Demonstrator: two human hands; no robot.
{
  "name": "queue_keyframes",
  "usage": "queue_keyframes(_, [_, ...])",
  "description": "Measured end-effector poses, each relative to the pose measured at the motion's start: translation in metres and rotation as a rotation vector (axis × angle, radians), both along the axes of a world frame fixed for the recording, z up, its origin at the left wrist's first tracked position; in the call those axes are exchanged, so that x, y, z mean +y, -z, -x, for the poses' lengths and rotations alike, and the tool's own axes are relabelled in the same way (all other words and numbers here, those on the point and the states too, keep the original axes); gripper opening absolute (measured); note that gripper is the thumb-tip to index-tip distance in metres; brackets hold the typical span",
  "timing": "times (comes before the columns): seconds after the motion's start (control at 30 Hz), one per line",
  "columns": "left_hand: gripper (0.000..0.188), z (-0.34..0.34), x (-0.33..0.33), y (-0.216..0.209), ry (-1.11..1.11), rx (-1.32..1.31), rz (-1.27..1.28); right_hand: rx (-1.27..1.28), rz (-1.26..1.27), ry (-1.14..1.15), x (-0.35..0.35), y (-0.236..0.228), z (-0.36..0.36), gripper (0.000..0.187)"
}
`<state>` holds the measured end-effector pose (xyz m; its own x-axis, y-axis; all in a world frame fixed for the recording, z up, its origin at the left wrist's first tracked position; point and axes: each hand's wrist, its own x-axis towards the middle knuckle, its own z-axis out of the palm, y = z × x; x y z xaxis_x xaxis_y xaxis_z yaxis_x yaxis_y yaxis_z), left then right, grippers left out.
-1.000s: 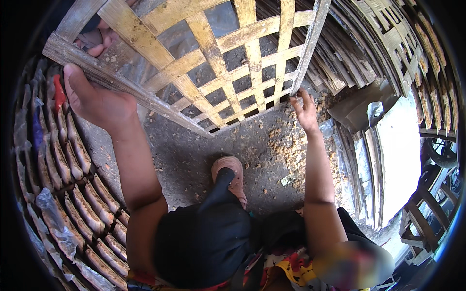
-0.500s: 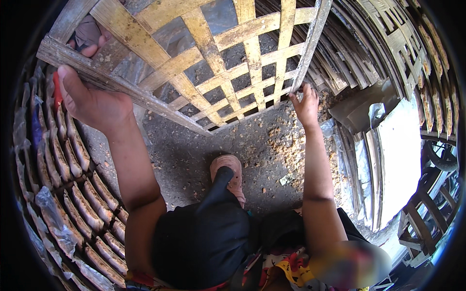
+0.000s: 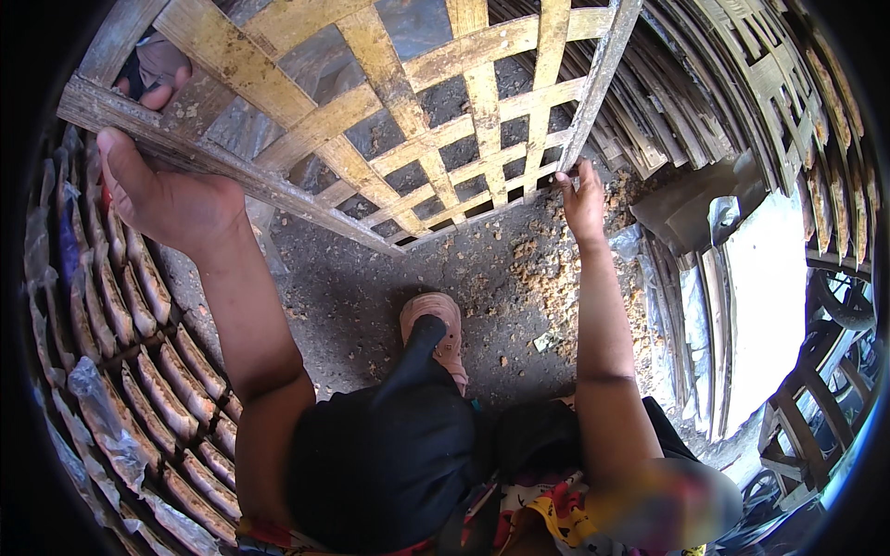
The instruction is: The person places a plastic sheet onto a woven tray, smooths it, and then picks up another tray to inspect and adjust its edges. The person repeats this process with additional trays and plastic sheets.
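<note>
A large lattice rack of flat wooden or bamboo slats in a rough wooden frame stands tilted in front of me, its low edge near the floor. Along its left rail is my left hand, thumb on the near side and fingers hidden behind the wood. My right hand pinches the lower right corner of the frame between thumb and fingers. Through the gaps of the slats, bare ground and greyish sheeting show.
Stacked trays with pale, rough edges and plastic film fill the left side. More stacked lattice racks lean at the right, beside a bright white sheet. Crumbs litter the dirt floor around my pink shoe. Another person's foot shows at upper left.
The rack has shifted slightly, its left end swinging a little further left and my left hand moving with it. My right hand stays at the corner, almost still.
</note>
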<state>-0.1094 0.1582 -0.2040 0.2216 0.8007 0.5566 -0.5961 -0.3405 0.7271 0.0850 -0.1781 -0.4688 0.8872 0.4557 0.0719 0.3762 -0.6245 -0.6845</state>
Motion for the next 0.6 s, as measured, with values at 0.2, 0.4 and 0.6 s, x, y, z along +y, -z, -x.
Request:
queue_keyframes(0.2, [0.047, 0.003, 0.008, 0.003, 0.081, -0.042, 0.027, -0.167, 0.115, -0.091, -0.009, 0.022, 0.007, 0.048])
queue_keyframes(0.4, [0.046, 0.000, 0.003, 0.001, 0.029, -0.026, 0.007, -0.143, 0.257, -0.015, -0.005, 0.009, 0.023, 0.066])
queue_keyframes(0.6, [0.046, 0.001, 0.005, 0.002, 0.059, -0.036, 0.023, -0.311, 0.186, 0.003, -0.017, 0.016, 0.038, 0.053])
